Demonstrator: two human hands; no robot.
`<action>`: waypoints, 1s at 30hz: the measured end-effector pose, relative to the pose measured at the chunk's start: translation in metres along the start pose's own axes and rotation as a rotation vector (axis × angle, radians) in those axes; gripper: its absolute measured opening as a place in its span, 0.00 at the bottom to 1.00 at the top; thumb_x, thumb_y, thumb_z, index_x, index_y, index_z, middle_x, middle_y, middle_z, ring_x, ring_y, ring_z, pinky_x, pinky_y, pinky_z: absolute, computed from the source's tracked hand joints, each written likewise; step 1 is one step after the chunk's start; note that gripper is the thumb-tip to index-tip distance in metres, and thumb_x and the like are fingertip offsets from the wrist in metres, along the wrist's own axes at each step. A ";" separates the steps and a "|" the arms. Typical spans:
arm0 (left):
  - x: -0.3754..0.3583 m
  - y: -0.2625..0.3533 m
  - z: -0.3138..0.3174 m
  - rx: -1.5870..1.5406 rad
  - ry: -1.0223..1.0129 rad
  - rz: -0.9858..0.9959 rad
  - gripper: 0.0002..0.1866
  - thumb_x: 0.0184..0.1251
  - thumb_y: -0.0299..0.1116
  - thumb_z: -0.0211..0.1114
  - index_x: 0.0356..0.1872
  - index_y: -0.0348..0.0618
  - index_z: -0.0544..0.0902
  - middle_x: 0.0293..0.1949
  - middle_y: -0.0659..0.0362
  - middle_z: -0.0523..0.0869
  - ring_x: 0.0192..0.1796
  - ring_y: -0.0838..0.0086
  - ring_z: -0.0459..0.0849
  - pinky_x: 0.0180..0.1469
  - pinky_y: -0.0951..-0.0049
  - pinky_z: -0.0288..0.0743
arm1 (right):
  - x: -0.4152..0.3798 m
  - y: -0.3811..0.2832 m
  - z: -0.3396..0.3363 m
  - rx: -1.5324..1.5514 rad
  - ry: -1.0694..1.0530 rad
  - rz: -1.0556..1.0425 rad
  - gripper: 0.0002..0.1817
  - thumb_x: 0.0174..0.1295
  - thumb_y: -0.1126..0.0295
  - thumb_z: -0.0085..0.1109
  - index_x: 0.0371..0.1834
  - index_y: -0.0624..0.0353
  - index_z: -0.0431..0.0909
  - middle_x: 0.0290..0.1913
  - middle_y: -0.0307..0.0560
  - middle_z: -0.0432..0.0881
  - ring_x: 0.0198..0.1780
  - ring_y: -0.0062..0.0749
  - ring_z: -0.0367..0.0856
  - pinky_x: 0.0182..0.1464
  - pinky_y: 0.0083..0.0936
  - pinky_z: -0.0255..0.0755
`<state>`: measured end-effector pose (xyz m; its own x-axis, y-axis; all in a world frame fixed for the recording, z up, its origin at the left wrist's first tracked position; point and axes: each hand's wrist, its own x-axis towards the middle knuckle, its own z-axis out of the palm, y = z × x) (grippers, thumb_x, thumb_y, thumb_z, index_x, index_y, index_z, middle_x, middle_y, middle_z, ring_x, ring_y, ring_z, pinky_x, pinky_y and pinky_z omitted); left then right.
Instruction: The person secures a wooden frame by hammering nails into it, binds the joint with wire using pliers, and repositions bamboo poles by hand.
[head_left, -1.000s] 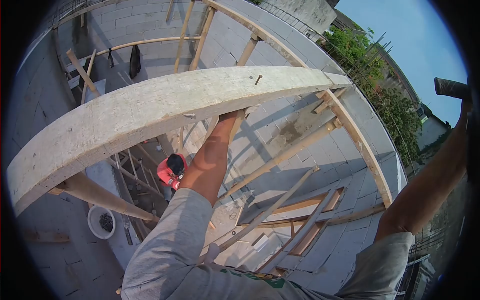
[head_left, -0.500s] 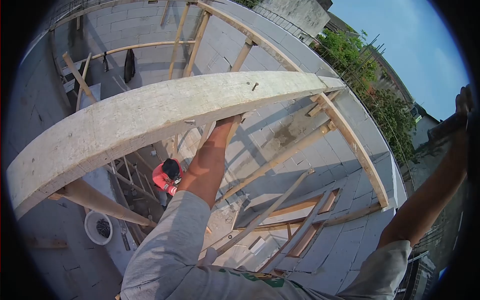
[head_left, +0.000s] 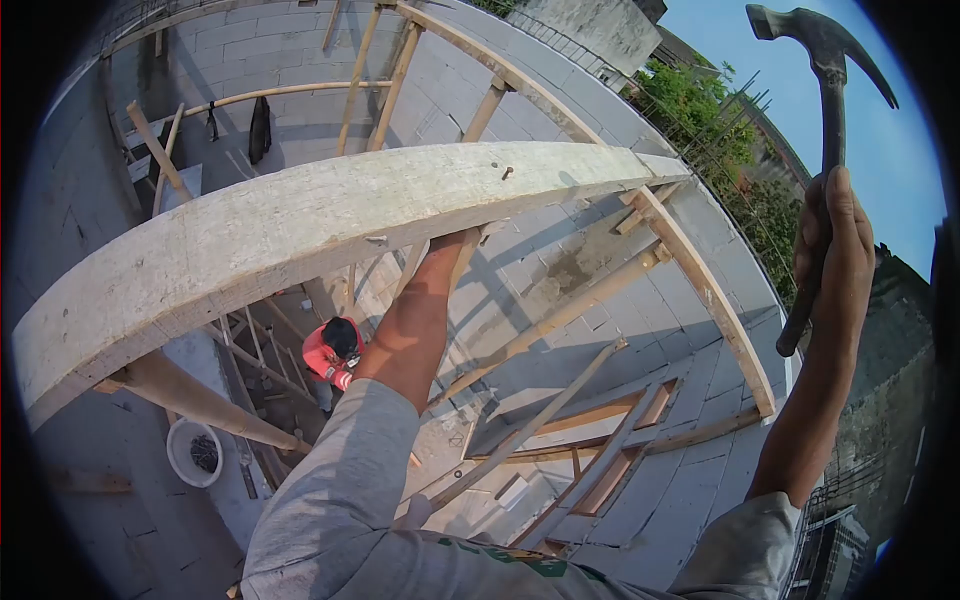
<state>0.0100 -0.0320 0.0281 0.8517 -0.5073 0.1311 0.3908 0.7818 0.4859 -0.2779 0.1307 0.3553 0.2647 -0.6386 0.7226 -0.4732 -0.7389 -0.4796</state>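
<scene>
My right hand (head_left: 835, 235) is wrapped round the handle of a claw hammer (head_left: 832, 90), raised at the upper right with its head up. A thick pale wooden beam (head_left: 300, 215) crosses the view from lower left to upper right. One nail (head_left: 507, 173) sticks up from its face near the middle. My left forearm reaches up to the underside of the beam. Only the edge of my left hand (head_left: 458, 238) shows there, and its fingers are hidden behind the beam.
Below, a person in a red top (head_left: 335, 350) bends on the lower floor. A white bucket (head_left: 195, 453) of small dark pieces stands on a ledge at the lower left. Wooden poles (head_left: 570, 305) and a slanting plank (head_left: 705, 300) support the frame beside block walls (head_left: 690, 430).
My right hand has moved left and a little down from the right edge, and the hammer's full shape now shows. My left arm stays under the beam.
</scene>
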 end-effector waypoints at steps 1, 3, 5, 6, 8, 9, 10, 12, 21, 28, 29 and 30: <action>0.002 -0.001 0.006 0.009 -0.002 0.010 0.27 0.69 0.56 0.47 0.51 0.41 0.76 0.46 0.53 0.82 0.45 0.65 0.81 0.47 0.64 0.76 | 0.013 -0.015 -0.016 0.144 0.130 -0.074 0.21 0.69 0.47 0.49 0.33 0.56 0.72 0.19 0.31 0.65 0.16 0.12 0.62 0.17 0.12 0.55; 0.003 -0.001 0.005 0.026 0.000 0.014 0.27 0.69 0.56 0.47 0.51 0.41 0.76 0.46 0.53 0.82 0.45 0.65 0.81 0.48 0.64 0.76 | 0.098 0.015 -0.104 0.355 -0.009 -0.503 0.19 0.71 0.52 0.48 0.41 0.60 0.70 0.22 0.32 0.62 0.24 0.16 0.62 0.29 0.17 0.60; 0.002 -0.004 0.003 0.028 0.006 0.013 0.27 0.69 0.56 0.47 0.51 0.41 0.76 0.46 0.53 0.82 0.45 0.65 0.81 0.48 0.64 0.76 | 0.097 -0.026 -0.065 0.641 0.242 -0.237 0.21 0.67 0.50 0.43 0.32 0.58 0.73 0.32 0.51 0.77 0.24 0.35 0.78 0.28 0.38 0.80; 0.000 -0.004 -0.005 0.028 0.011 0.007 0.27 0.69 0.56 0.47 0.51 0.41 0.76 0.46 0.53 0.82 0.45 0.65 0.81 0.48 0.64 0.76 | 0.096 -0.019 -0.037 0.727 0.325 -0.319 0.19 0.69 0.53 0.45 0.34 0.59 0.72 0.28 0.44 0.72 0.25 0.25 0.72 0.28 0.25 0.70; -0.001 -0.005 -0.011 0.024 0.015 -0.009 0.27 0.69 0.56 0.47 0.51 0.41 0.76 0.46 0.54 0.82 0.46 0.65 0.81 0.48 0.64 0.76 | 0.079 -0.005 -0.009 0.803 0.407 -0.402 0.18 0.71 0.55 0.47 0.36 0.60 0.71 0.24 0.37 0.67 0.26 0.15 0.67 0.28 0.12 0.61; 0.003 -0.005 -0.008 0.034 0.005 -0.016 0.27 0.69 0.56 0.47 0.51 0.41 0.76 0.46 0.54 0.82 0.46 0.65 0.81 0.48 0.64 0.76 | 0.064 -0.003 -0.006 0.710 0.341 -0.342 0.18 0.71 0.54 0.47 0.36 0.60 0.71 0.24 0.37 0.67 0.25 0.14 0.66 0.27 0.12 0.60; 0.003 -0.005 -0.007 0.033 -0.003 -0.013 0.27 0.69 0.56 0.47 0.51 0.41 0.76 0.46 0.54 0.82 0.46 0.65 0.81 0.48 0.64 0.76 | 0.052 -0.003 -0.001 0.622 0.270 -0.295 0.18 0.71 0.53 0.47 0.35 0.59 0.71 0.23 0.36 0.67 0.23 0.14 0.66 0.25 0.12 0.60; -0.047 0.007 -0.046 0.016 -0.034 -0.001 0.27 0.69 0.56 0.47 0.51 0.41 0.76 0.47 0.54 0.82 0.46 0.65 0.81 0.48 0.64 0.76 | 0.034 -0.008 0.008 0.438 0.142 -0.215 0.19 0.71 0.52 0.47 0.33 0.58 0.70 0.22 0.35 0.66 0.21 0.14 0.64 0.23 0.12 0.58; 0.002 -0.005 -0.004 0.027 0.012 0.002 0.27 0.69 0.56 0.47 0.51 0.41 0.76 0.47 0.54 0.82 0.46 0.65 0.81 0.48 0.65 0.76 | 0.075 -0.018 -0.051 0.456 0.151 -0.324 0.19 0.70 0.54 0.47 0.34 0.61 0.67 0.23 0.36 0.65 0.21 0.17 0.63 0.23 0.14 0.58; 0.002 -0.012 -0.011 0.050 0.014 -0.031 0.27 0.70 0.56 0.47 0.52 0.41 0.76 0.47 0.54 0.82 0.46 0.65 0.81 0.48 0.65 0.76 | -0.017 0.013 0.074 0.434 -0.146 0.030 0.21 0.71 0.50 0.45 0.31 0.57 0.66 0.20 0.37 0.65 0.19 0.19 0.63 0.21 0.19 0.59; 0.004 -0.010 -0.004 0.066 -0.005 -0.039 0.27 0.70 0.56 0.47 0.52 0.41 0.76 0.47 0.54 0.82 0.46 0.65 0.81 0.48 0.65 0.76 | -0.026 0.015 0.074 0.338 -0.231 0.081 0.22 0.71 0.49 0.45 0.30 0.57 0.67 0.20 0.36 0.65 0.18 0.18 0.63 0.20 0.19 0.58; 0.006 -0.005 0.002 0.022 -0.018 0.010 0.27 0.70 0.56 0.47 0.52 0.41 0.76 0.47 0.54 0.82 0.46 0.65 0.81 0.48 0.65 0.76 | -0.013 0.009 0.078 0.234 -0.326 0.050 0.22 0.71 0.48 0.45 0.30 0.56 0.67 0.19 0.36 0.65 0.16 0.18 0.63 0.19 0.18 0.57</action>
<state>0.0127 -0.0399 0.0279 0.8492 -0.5058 0.1517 0.3739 0.7788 0.5037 -0.2206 0.1155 0.3025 0.5166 -0.6818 0.5180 -0.2983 -0.7103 -0.6375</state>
